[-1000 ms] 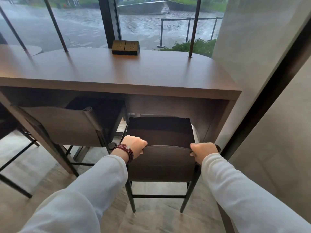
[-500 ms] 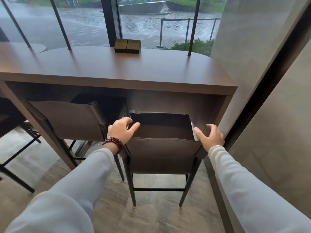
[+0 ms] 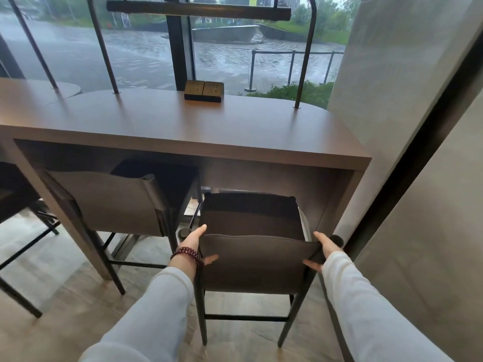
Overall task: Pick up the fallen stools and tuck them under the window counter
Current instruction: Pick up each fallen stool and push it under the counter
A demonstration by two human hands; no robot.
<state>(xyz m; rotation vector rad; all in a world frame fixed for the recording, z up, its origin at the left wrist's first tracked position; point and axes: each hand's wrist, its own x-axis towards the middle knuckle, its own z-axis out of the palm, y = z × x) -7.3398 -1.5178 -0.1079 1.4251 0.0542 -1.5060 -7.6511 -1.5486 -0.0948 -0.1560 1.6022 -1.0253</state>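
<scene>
My left hand (image 3: 194, 241) and right hand (image 3: 325, 248) each clasp a side edge of the curved, smooth grey-brown backrest of the black-legged stool (image 3: 256, 267), fingers in front and thumbs behind, as it stands upright, its dark square seat partly under the matte brown window counter (image 3: 183, 126).

Narrow gap between stool (image 3: 256, 267) and wall (image 3: 366, 113)
</scene>
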